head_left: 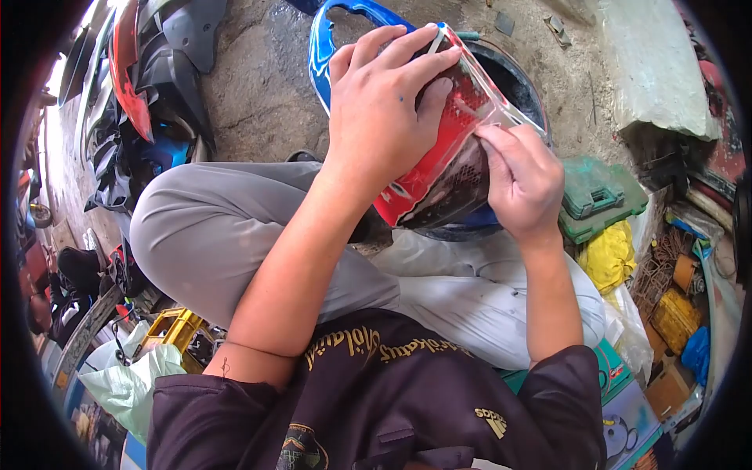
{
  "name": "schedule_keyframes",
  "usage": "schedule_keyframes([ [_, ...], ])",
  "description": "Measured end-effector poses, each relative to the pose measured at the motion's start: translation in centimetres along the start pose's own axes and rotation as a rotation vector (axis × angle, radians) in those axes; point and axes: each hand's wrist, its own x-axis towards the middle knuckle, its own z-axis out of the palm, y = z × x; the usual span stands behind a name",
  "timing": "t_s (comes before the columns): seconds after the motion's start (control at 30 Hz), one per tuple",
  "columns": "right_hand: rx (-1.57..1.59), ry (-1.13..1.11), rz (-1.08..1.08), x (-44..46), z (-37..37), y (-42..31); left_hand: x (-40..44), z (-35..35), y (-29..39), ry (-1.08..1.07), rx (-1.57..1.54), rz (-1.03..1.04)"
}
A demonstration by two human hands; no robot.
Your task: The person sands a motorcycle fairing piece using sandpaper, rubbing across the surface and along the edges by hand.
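A glossy motorcycle body panel (458, 137) in red, black and blue, with a mesh-like pattern, lies tilted over my lap. My left hand (392, 102) rests on its upper left part, fingers spread and stretched across the surface. At the right edge my right hand (521, 176) pinches the edge of a thin, partly see-through sticker (495, 110) between thumb and forefinger. The panel's blue part (319, 51) curves away beyond my left hand. Behind and below the panel stands a round black tub (521, 74), mostly covered by it.
Dark and red body panels (129, 86) are piled at the left. Green plastic cases (599, 200) and a yellow bag (609, 257) lie right of my knee. A yellow crate (174, 333) stands at lower left, and a pale slab (658, 66) at upper right.
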Motion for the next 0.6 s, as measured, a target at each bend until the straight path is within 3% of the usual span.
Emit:
schedule_keyframes([
  [0.13,0.035,-0.18,-0.122,-0.9,-0.2,-2.9,0.2,0.0,0.0,0.005,-0.012,0.002],
  [0.27,-0.04,-0.06,-0.074,0.1,-0.5,0.0,0.2,0.2,0.1,0.017,0.023,0.014],
  [0.37,0.009,-0.249,-0.125,-1.2,-0.6,-2.6,0.1,0.1,0.0,0.009,-0.004,0.003],
  [0.53,-0.057,-0.073,-0.092,0.3,-0.5,-0.5,0.1,0.2,0.1,0.015,0.018,0.015],
  [0.6,0.0,-0.2,-0.129,-1.0,-0.5,-1.8,0.0,0.2,0.1,0.011,-0.01,0.013],
])
